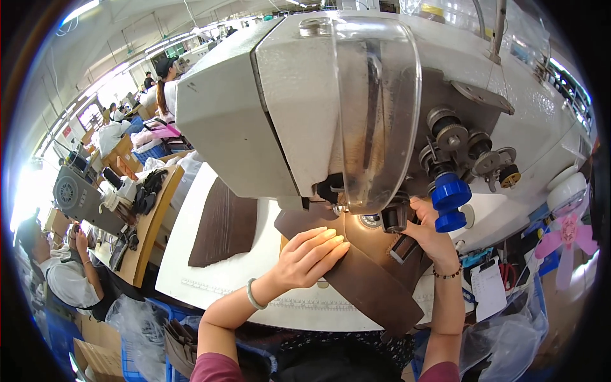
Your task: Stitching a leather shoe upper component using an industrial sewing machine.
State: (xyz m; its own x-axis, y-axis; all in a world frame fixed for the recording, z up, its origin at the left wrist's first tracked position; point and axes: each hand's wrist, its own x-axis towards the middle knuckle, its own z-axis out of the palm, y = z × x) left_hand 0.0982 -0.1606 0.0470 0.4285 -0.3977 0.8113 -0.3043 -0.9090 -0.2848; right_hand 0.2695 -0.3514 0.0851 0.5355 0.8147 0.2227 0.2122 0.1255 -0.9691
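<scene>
At the frame's lower centre, a flat, brown, leather-like panel [375,293] lies under the outstretched, unclenched left hand [315,256]; the grip of the right hand [436,240] cannot be told. Uneven pressure could skew the panel.

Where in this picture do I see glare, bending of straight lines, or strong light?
Head view: white glare washes out the left rim; head view: the front edge of the white table curves from the fisheye; head view: highlights streak the clear guard; head view: a warm glow lights the brown material near the right hand.
</scene>
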